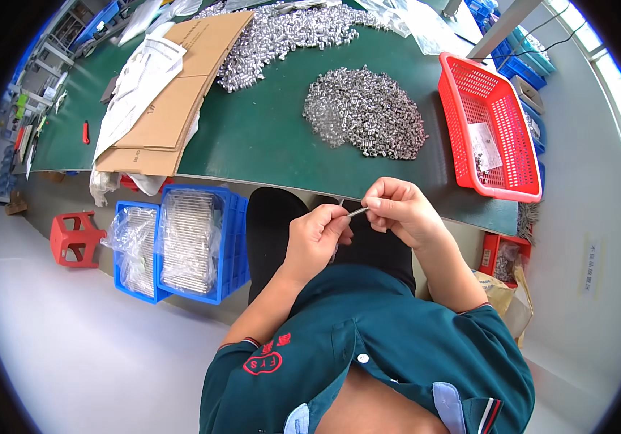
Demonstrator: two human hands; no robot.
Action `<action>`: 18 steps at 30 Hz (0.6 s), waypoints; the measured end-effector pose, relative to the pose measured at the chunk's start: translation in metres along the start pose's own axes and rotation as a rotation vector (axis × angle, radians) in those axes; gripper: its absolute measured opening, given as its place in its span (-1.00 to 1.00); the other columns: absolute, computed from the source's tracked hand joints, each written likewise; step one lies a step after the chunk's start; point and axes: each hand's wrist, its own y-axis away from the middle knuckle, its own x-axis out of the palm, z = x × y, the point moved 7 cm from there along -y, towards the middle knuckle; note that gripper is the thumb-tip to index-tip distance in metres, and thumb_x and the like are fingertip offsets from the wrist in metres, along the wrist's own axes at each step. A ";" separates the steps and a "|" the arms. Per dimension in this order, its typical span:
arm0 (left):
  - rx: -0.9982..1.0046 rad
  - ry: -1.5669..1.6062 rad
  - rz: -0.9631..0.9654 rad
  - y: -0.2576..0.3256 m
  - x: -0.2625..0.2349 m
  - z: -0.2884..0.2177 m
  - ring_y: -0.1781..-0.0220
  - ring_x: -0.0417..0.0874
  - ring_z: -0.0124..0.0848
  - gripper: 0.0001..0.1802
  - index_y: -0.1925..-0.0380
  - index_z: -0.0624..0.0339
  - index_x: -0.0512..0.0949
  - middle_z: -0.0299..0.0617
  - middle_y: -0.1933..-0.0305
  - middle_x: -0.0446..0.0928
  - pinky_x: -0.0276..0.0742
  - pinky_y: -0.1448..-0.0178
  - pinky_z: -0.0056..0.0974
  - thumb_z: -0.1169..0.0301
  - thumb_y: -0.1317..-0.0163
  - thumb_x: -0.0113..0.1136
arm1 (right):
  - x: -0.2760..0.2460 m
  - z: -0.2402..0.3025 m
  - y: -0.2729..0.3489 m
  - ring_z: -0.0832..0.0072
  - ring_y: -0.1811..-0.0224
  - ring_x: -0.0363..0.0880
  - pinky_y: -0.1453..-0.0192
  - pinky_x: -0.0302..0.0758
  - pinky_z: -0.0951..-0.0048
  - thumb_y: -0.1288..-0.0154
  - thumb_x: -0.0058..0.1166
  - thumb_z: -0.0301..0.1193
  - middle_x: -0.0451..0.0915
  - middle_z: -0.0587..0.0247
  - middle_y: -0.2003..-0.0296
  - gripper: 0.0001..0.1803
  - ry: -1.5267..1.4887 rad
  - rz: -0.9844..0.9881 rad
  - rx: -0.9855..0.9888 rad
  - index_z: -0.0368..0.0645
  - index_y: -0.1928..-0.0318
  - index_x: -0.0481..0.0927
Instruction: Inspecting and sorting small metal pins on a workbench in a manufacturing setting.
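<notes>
Rod (357, 212): thin, metallic, spanning the gap between both hands, beside the near edge of the desk (253, 137).
Fingers (334, 218): left hand (309, 235) and right hand (406, 213) are each pinching the rod, tips nearly together.
Red basket (502, 192): standing on the desk, holding a clear bag (485, 147) and small dark bits.
Blue crates (236, 239): holding rows of silvery pieces under clear plastic.
Markings: shirt (412, 340) is bearing a red emblem (263, 362); wall is carrying a pale label (589, 266).
Hidden: fingers are covering the rod's ends; papers (133, 94) are overlapping the cardboard (162, 119).
</notes>
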 end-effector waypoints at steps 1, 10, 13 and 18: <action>-0.180 0.225 0.047 0.002 0.004 0.011 0.53 0.62 -0.50 -0.90 0.30 0.32 0.51 -0.22 0.52 0.57 0.54 0.43 -0.43 0.49 -0.31 0.08 | 0.004 0.000 0.000 0.63 0.53 0.45 0.44 0.38 0.58 -0.32 0.09 -0.42 0.53 0.29 0.52 -0.86 -0.104 0.040 -0.010 -0.26 0.30 0.55; -0.328 0.448 0.051 0.007 0.006 0.032 0.49 0.61 -0.46 -0.83 0.25 0.34 0.50 -0.16 0.46 0.58 0.58 0.37 -0.41 0.42 -0.37 0.03 | 0.001 0.006 0.001 0.64 0.47 0.46 0.39 0.40 0.62 -0.27 0.14 -0.48 0.57 0.29 0.43 -0.87 0.071 -0.083 -0.104 -0.31 0.24 0.56; -0.339 0.433 0.066 0.007 0.007 0.033 0.49 0.62 -0.46 -0.83 0.25 0.34 0.50 -0.15 0.45 0.58 0.58 0.36 -0.40 0.42 -0.37 0.03 | 0.000 0.008 0.001 0.67 0.48 0.45 0.38 0.41 0.64 -0.21 0.18 -0.53 0.57 0.33 0.42 -0.89 0.258 -0.126 -0.172 -0.30 0.26 0.56; -0.373 0.468 0.098 0.008 0.008 0.036 0.52 0.60 -0.43 -0.83 0.27 0.35 0.49 -0.13 0.45 0.57 0.58 0.43 -0.37 0.43 -0.37 0.02 | 0.008 0.024 0.010 0.68 0.45 0.49 0.35 0.45 0.63 -0.19 0.16 -0.58 0.56 0.39 0.42 -0.94 0.761 -0.232 -0.346 -0.28 0.32 0.56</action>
